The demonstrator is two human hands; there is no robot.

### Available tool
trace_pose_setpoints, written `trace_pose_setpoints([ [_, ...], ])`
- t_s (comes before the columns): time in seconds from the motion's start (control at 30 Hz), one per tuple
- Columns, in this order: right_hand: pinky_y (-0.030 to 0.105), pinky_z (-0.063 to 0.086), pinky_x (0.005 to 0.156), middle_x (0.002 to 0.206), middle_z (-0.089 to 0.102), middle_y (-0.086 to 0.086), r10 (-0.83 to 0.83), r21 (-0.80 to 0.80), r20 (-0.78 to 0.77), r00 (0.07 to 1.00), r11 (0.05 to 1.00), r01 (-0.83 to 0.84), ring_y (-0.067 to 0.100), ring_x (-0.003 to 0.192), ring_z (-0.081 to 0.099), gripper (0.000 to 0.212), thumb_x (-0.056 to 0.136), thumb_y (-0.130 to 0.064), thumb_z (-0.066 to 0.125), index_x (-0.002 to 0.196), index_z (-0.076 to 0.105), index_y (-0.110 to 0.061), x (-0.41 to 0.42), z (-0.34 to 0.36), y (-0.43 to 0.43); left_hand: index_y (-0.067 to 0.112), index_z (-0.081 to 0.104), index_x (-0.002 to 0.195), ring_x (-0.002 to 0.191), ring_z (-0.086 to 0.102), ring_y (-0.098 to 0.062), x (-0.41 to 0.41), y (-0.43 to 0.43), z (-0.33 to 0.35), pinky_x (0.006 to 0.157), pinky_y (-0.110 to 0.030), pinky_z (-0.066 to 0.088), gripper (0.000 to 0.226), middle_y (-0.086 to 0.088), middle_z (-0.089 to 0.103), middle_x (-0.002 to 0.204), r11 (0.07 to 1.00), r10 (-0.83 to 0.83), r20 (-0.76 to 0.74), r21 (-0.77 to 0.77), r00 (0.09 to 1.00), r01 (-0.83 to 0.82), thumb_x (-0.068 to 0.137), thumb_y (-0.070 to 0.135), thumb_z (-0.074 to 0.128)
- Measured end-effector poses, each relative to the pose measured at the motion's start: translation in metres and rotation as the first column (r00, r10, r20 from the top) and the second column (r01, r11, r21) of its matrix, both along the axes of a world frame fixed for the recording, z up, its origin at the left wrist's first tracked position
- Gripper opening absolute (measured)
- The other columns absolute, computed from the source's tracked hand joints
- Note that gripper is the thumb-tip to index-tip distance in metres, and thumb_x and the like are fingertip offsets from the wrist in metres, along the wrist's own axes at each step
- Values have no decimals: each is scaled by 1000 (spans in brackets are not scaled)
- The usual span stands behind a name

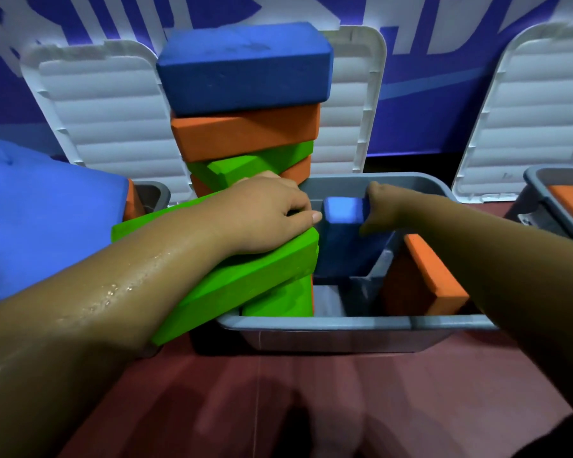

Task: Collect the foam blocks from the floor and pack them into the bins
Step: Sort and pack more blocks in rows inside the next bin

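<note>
A grey bin (328, 323) stands on the floor in the middle. Inside it, a dark blue foam block (343, 239) stands upright, and my right hand (382, 206) grips its top from the right. An orange block (427, 276) leans at the bin's right side. My left hand (272, 213) rests on a green block (245, 282) that lies tilted over the bin's left rim, with another green block (278, 300) under it. Behind, a stack of blocks rises, with a blue block (245, 67) on top and an orange block (245, 132) beneath.
White bin lids (113, 110) lean open against the blue wall. A large light blue foam piece (47, 219) fills the bin on the left. Another grey bin (540, 193) with orange blocks stands at the right edge. Dark red floor (278, 408) lies in front.
</note>
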State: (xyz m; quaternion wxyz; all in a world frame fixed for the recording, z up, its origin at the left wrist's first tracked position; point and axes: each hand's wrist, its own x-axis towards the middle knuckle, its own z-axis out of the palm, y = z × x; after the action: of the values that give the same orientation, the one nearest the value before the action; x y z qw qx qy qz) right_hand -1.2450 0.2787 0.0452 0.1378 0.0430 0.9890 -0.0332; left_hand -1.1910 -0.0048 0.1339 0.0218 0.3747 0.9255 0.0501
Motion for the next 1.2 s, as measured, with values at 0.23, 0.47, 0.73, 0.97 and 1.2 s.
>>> trace_pose_setpoints([
  [0.23,38,51,69,100,59,10,-375,-185,-238,896,923,337,30,82,60,70,74,-65,70,112,52,-9,15,33,38,28,68,116,117,52,-30,15,35,-3,101,-45,47,64,-4,61,114,956,19,-56,-290,998,-34,96,76,31],
  [0.47,30,38,51,91,62,10,-633,-420,-205,746,746,517,27,70,61,77,69,-63,72,116,54,-5,23,28,43,32,67,111,115,52,-29,13,38,-3,101,-47,48,63,2,47,97,945,28,-22,-326,999,-34,92,81,33],
  [0.73,43,52,76,126,48,13,-558,-286,-203,805,820,496,35,104,57,99,73,-68,73,142,35,-7,12,20,28,42,62,127,138,39,-28,16,35,-2,116,-50,33,70,0,51,140,941,131,21,-317,991,-118,84,90,34],
  [0.97,46,41,100,134,38,17,-459,41,-350,817,863,503,40,121,44,97,76,-65,72,142,35,-4,14,22,19,44,27,156,158,4,-34,21,19,4,124,-66,10,118,2,7,172,906,287,91,-348,954,-239,56,104,49],
  [1.2,38,58,84,102,71,12,-104,-512,-33,994,856,72,38,99,68,70,95,-72,47,107,69,-7,19,39,-58,19,-2,165,155,22,-38,17,-9,37,124,-53,27,189,-10,7,172,790,524,177,-468,833,-397,3,114,25],
])
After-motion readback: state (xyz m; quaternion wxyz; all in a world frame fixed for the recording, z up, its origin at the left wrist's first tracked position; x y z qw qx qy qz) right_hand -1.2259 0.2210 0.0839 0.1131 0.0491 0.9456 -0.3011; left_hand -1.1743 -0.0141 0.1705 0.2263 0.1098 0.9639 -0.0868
